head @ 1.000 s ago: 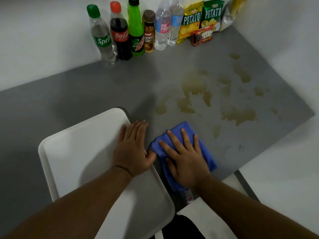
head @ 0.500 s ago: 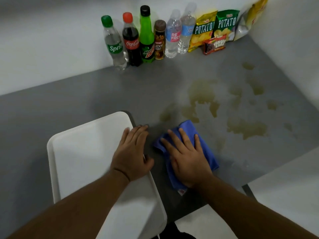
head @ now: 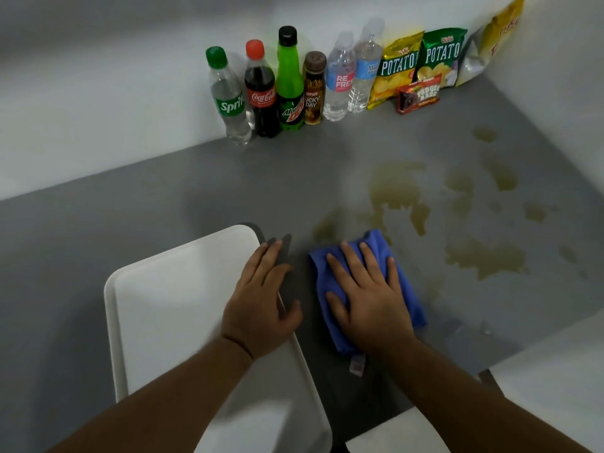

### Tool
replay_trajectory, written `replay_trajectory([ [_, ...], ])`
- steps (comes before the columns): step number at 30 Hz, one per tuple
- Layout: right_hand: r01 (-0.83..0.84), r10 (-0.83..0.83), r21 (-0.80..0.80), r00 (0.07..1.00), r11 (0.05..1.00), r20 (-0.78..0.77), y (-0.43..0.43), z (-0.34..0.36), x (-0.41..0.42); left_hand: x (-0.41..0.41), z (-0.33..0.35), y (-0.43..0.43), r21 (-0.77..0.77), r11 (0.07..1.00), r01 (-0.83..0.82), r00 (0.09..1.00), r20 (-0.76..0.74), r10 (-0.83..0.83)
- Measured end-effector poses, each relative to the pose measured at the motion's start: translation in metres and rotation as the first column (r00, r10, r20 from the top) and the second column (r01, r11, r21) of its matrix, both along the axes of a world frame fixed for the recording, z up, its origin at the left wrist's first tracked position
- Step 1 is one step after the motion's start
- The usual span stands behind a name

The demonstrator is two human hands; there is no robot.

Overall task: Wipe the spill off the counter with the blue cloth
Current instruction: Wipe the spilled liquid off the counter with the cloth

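Along the top of the frame I can read several labels. The clear bottle with the green cap [head: 228,96] says "Sprite", its last letter cut off by its neighbour. The dark bottle with the red cap [head: 260,89] reads "Coca-Cola". The bright green bottle [head: 289,83] carries "Mountain Dew", partly readable. The small brown bottle [head: 313,89] shows "KOPIKO" and "LUCKY DAY". A water bottle [head: 340,80] has a pink label, "REFRES". The second water bottle [head: 364,68] has blue print too small for me. The yellow bag [head: 397,68] and the green bag [head: 441,55] both say "POTATO". The red packet [head: 418,98] reads "FUDGEE BARR".
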State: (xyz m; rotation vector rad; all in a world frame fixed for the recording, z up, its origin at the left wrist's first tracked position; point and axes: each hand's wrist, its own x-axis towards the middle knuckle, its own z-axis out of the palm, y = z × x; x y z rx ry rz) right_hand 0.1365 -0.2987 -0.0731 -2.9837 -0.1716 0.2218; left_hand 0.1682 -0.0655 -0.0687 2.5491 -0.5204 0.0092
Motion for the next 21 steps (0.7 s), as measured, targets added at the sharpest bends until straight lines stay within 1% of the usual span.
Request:
replay_trajectory([
  [2, -0.019, 0.017, -0.026, 0.998, 0.999, -0.061, -0.001, -0.002, -0.013, 0.010, 0.002, 0.004, -0.007, 1.000, -0.025, 0.999, 0.027, 0.025],
  [4, -0.047, 0.046, -0.016, 0.993, 0.999, -0.105, 0.003, -0.002, -0.013, 0.031, 0.004, 0.009, 0.050, 0.998, -0.046, 0.993, 0.115, 0.040],
  [6, -0.092, 0.092, 0.003, 0.991, 0.996, -0.098, 0.010, 0.000, -0.003, 0.060, 0.007, 0.015, 0.122, 0.991, -0.060, 0.985, 0.169, 0.039],
  [8, -0.156, 0.156, 0.014, 0.985, 0.988, -0.073, 0.019, 0.004, 0.013, 0.089, 0.011, 0.022, 0.179, 0.982, -0.062, 0.989, 0.141, 0.037],
  [10, -0.182, 0.182, 0.015, 0.980, 0.983, -0.075, 0.025, 0.006, 0.033, 0.106, 0.011, 0.028, 0.222, 0.974, -0.056, 0.995, 0.094, 0.036],
  [13, -0.130, 0.129, 0.000, 0.987, 0.992, -0.093, 0.025, 0.006, 0.054, 0.112, 0.008, 0.033, 0.266, 0.963, -0.037, 0.997, 0.082, 0.016],
  [17, 0.068, -0.071, -0.047, 0.995, 0.997, -0.074, 0.025, 0.003, 0.039, 0.110, 0.006, 0.034, 0.252, 0.967, -0.043, 0.995, 0.101, 0.018],
  [19, 0.090, -0.092, -0.029, 0.995, 0.995, -0.047, 0.034, 0.001, 0.025, 0.111, 0.005, 0.033, 0.246, 0.968, -0.047, 0.994, 0.105, 0.021],
  [21, 0.061, -0.062, -0.008, 0.998, 0.998, -0.033, 0.041, 0.000, 0.019, 0.112, 0.005, 0.033, 0.252, 0.967, -0.042, 0.994, 0.107, 0.016],
])
